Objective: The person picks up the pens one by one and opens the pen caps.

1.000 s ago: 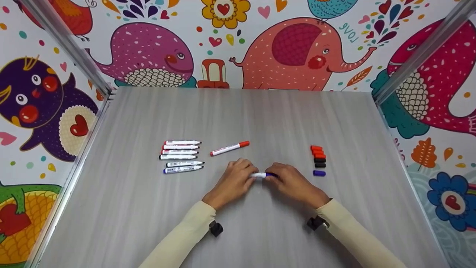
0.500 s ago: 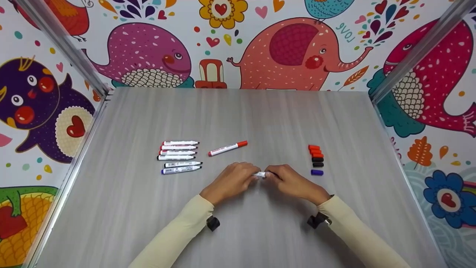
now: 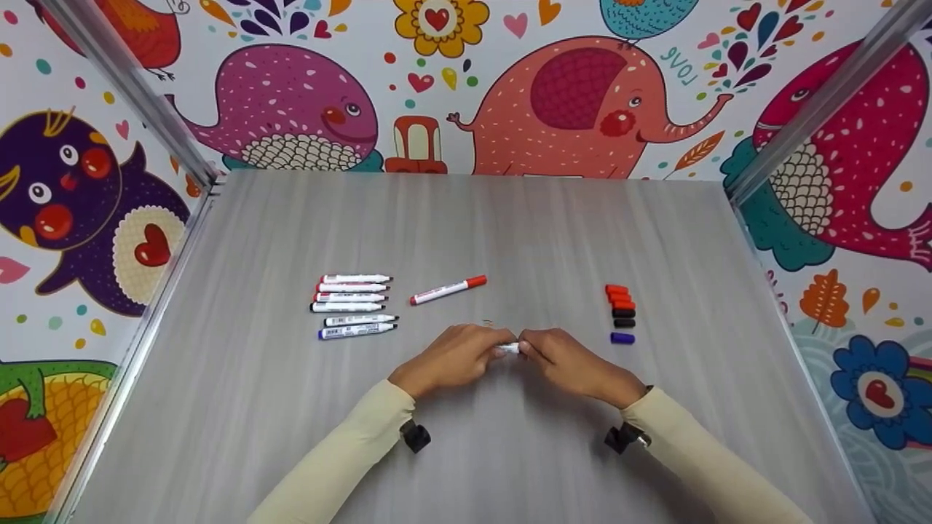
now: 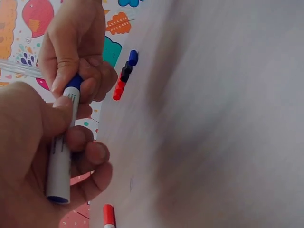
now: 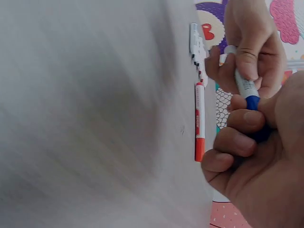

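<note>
My left hand (image 3: 460, 355) grips the white body of a marker (image 4: 60, 166), its blue end plug facing back toward the palm. My right hand (image 3: 577, 365) holds the marker's blue cap (image 5: 252, 102), with its fingers curled round it. The cap sits against the white body in both wrist views. In the head view only a short white stretch of the marker shows between the two hands; the cap is hidden there. Just beyond the hands lies a red marker (image 3: 447, 290) with its cap on.
Several uncapped markers (image 3: 353, 298) lie in a column on the left, tips to the right. At the right stand in line red caps (image 3: 619, 297), black caps (image 3: 624, 323) and one blue cap (image 3: 622, 338). Patterned walls surround the grey table (image 3: 466, 225).
Both hands have come slightly nearer to the body and closer together. The blue cap, which showed between them a second ago, is covered by the right fingers in the head view.
</note>
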Tool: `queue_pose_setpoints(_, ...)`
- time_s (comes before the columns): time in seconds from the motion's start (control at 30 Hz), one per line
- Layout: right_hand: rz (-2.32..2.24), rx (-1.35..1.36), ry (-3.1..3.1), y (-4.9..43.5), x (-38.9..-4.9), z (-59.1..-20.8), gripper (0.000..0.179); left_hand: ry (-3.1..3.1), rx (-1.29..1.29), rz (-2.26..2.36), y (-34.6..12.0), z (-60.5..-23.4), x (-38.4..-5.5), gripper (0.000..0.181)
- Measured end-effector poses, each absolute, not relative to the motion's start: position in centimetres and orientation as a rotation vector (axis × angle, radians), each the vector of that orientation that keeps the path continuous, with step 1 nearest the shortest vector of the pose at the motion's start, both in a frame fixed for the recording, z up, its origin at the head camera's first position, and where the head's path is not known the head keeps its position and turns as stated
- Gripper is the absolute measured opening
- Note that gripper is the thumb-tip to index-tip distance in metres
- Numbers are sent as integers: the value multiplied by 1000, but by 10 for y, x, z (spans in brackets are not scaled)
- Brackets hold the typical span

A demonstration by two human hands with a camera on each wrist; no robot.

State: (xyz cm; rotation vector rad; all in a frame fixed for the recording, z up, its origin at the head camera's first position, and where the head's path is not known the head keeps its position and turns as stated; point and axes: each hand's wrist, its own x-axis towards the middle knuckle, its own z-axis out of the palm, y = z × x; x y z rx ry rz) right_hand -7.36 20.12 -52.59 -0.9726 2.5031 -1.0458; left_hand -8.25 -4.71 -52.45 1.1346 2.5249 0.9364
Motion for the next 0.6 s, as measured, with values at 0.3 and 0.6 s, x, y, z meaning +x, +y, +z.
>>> queue_pose_setpoints(0.3, -1118, -1206, 2536, 210, -69, -525, 11, 2269, 1010, 1278, -58, -525, -84, 35)
queue_pose_setpoints(0.6, -1242, -1186, 2587, 218, -73, -521, 15, 2243, 941, 1424, -63, -522, -85, 30)
